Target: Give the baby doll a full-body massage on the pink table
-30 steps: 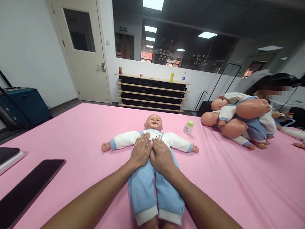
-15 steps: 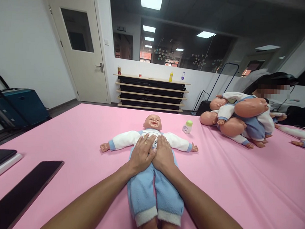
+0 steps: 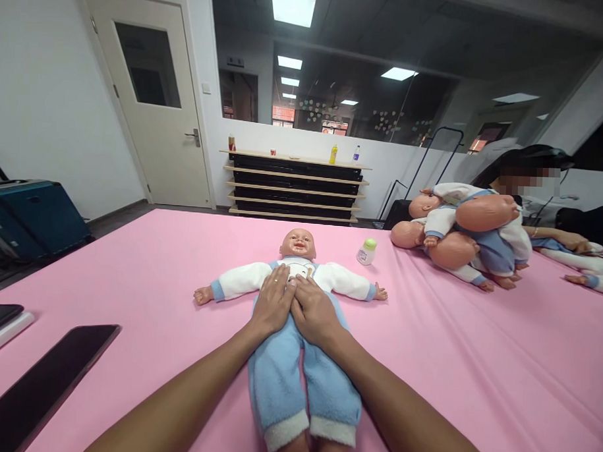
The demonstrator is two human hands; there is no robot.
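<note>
A baby doll (image 3: pixel 281 364) in a white and light blue outfit lies on its back on the pink-covered table (image 3: pixel 146 273), head away from me and arms spread wide. Both my hands rest flat on its belly, side by side with the thumbs close together. My left hand (image 3: pixel 275 301), with a ring on one finger, lies on the left half of the front. On the right half lies my right hand (image 3: pixel 314 309), fingers stretched toward the doll's chest. Beyond the doll's right-side sleeve stands a small white bottle (image 3: pixel 366 253) with a green cap.
Several more dolls (image 3: pixel 459 231) are piled at the table's right, beside a person (image 3: pixel 511 161). A dark phone (image 3: pixel 49 382) and another dark device on a white box (image 3: pixel 6 331) lie at the left. Low shelving (image 3: pixel 293 186) and a door (image 3: pixel 142 102) are behind.
My right hand has shifted slightly left and toward me on the doll's belly, showing more of the printed chest. At the far right, the person's arm now reaches over another doll. The view shifted slightly.
</note>
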